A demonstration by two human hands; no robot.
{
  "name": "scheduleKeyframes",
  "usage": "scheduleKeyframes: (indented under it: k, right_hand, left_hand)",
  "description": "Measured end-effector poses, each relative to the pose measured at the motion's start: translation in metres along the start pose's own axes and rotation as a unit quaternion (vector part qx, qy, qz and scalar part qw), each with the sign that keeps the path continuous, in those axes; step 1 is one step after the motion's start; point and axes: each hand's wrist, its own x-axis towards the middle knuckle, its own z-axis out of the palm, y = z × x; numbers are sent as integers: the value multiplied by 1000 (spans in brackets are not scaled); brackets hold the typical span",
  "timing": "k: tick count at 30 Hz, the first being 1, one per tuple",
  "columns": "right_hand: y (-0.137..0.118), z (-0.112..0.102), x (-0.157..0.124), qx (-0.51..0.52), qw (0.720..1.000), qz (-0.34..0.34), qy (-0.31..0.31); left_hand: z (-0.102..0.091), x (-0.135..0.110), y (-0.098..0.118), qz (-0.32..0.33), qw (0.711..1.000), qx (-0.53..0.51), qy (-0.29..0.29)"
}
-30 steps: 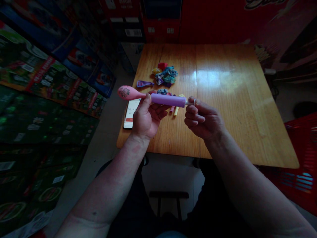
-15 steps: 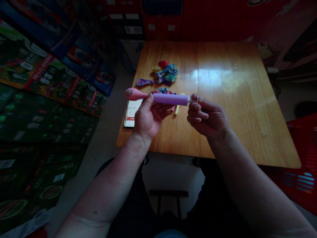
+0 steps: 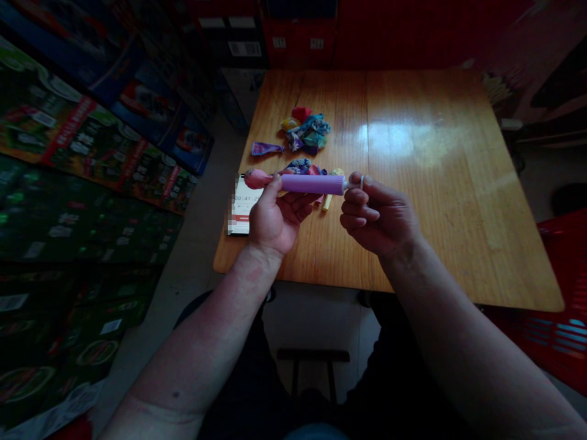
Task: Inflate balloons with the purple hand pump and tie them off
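Note:
A purple balloon pump (image 3: 312, 184) is held level above the wooden table. My left hand (image 3: 279, 217) is closed around its nozzle end, thumb on top, where the neck of a pink balloon (image 3: 257, 178) is fitted. That balloon is small and slack, with a dark print at its tip. At the other end, my right hand (image 3: 378, 214) grips the pump's pale ring handle (image 3: 362, 183), which sits close to the barrel. Behind the pump lie loose balloons (image 3: 300, 165), partly hidden by it and my left hand.
On the wooden table (image 3: 449, 201), a pile of uninflated balloons (image 3: 309, 131) lies further back beside a single purple balloon (image 3: 266, 148). A phone showing a timer (image 3: 241, 211) rests at the left edge. Stacked green cartons (image 3: 92, 220) stand left, a red basket (image 3: 554, 275) right.
The pink balloon has shrunk from a fuller, rounded shape to a smaller, slack one. Both hands and the pump have shifted slightly left in view, with the handle still close to the barrel.

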Motion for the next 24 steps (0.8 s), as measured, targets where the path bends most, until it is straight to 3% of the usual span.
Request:
scheduleKeyframes:
  k: [4, 10, 14, 20, 24]
  right_hand:
    - [0, 0, -3, -49, 998, 4, 25]
    - [-1, -3, -2, 9, 999, 2, -43]
    - [-10, -8, -1, -16, 998, -5, -57]
    - [-12, -2, -7, -45, 999, -2, 21]
    - [-4, 0, -8, -28, 1000, 8, -4]
  left_hand:
    - [-1, 0, -4, -18, 1000, -7, 18]
    - [2, -1, -4, -23, 1000, -5, 19]
    - [3, 0, 2, 9, 1000, 5, 8]
    - [-1, -5, 6, 57, 997, 24, -38]
    - [1, -9, 5, 21, 999, 14, -41]
